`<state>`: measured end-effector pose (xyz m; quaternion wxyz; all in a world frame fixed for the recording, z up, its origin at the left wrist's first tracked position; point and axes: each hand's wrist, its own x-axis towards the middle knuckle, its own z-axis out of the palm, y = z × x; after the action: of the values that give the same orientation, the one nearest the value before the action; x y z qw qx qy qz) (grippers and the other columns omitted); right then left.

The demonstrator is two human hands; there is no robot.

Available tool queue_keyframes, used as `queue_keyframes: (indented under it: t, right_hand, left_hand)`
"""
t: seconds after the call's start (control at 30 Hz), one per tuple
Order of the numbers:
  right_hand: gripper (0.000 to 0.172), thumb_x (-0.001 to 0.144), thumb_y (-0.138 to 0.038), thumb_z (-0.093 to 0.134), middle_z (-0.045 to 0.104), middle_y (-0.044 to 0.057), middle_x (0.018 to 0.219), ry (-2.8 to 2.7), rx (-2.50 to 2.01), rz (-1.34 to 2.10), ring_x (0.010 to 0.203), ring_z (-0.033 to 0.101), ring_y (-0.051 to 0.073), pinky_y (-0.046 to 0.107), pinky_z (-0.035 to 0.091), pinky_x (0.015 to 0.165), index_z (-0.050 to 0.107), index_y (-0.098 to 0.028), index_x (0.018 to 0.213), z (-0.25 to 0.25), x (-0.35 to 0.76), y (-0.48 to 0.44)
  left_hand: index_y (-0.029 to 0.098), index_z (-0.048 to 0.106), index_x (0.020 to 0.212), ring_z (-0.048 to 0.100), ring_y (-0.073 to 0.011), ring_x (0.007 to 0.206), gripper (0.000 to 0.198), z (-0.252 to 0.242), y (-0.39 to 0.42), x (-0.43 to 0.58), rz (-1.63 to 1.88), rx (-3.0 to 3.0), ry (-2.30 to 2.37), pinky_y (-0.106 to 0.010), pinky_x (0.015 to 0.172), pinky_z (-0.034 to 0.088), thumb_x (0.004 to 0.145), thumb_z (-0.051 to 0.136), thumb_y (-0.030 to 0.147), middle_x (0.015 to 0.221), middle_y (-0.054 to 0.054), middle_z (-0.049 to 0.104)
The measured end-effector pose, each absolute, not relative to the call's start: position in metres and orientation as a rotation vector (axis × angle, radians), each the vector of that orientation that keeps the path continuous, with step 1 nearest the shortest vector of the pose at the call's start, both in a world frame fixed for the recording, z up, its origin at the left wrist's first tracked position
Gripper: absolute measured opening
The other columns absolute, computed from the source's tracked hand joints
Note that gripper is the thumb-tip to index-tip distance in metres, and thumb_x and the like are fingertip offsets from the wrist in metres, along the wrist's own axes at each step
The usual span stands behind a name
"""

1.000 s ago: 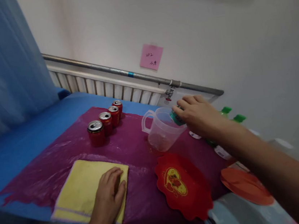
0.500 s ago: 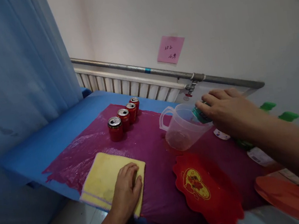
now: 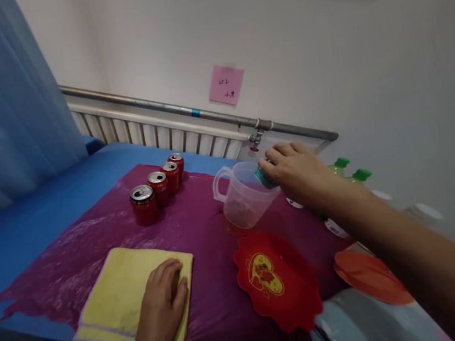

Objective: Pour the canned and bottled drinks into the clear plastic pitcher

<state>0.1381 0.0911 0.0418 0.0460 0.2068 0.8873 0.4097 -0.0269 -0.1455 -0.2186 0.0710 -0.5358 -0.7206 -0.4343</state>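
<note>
My left hand (image 3: 161, 306) rests flat, fingers out, on a folded yellow cloth (image 3: 118, 292) near the table's front edge. My right hand (image 3: 296, 173) is closed round a green can (image 3: 265, 177), tipped over the rim of a clear plastic measuring jug (image 3: 241, 196). A little brownish liquid lies in the jug's bottom. The jug stands on a purple plastic sheet (image 3: 201, 229), handle to the left.
Several open red cans (image 3: 144, 203) stand in a row at the back left. A red heart-printed plate (image 3: 276, 280) and an orange plate (image 3: 369, 277) lie at the right front. Green-capped bottles (image 3: 353, 177) stand behind my right arm. A radiator (image 3: 157, 135) runs along the wall; a blue curtain (image 3: 0, 110) hangs left.
The view swung left and then back; both hands hold the same places, the can still tipped at the jug's rim and the left hand still on the cloth.
</note>
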Motion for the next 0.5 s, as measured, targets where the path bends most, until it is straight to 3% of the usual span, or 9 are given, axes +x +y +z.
queue_keyframes:
  t: [0.5]
  right_hand:
    - [0.033,0.084,-0.004,0.042,0.064,0.015,0.107,2.720,0.610,1.282,0.101,0.052,0.029,0.039,0.033,0.083,0.061,-0.012,0.110,0.0395,0.1398,0.0914]
  left_hand:
    - [0.021,0.060,0.103,0.063,-0.0249,0.099,0.019,-0.2192,-0.1444,-0.0270,-1.335,-1.590,-2.208,-0.045,0.088,0.053,0.089,0.051,0.031,0.105,-0.008,0.067]
